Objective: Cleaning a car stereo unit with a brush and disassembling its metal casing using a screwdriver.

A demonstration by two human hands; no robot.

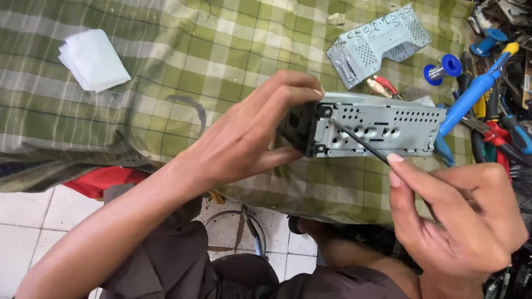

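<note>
My left hand (249,135) grips the left end of a grey perforated metal car-stereo chassis (382,130), holding it on its side over a green checked cloth (183,72). My right hand (454,213) holds a thin black screwdriver (357,141) by its handle end. The shaft slants up and left, and its tip touches the chassis near the upper left corner bracket. The screwdriver handle is hidden inside my fist.
A second grey metal cover (377,44) lies at the back right, with red and white plugs (382,86) beside it. A folded white tissue (91,58) lies at the back left. Blue-handled tools (476,88), a solder spool (443,69) and pliers crowd the right edge. Tiled floor shows below.
</note>
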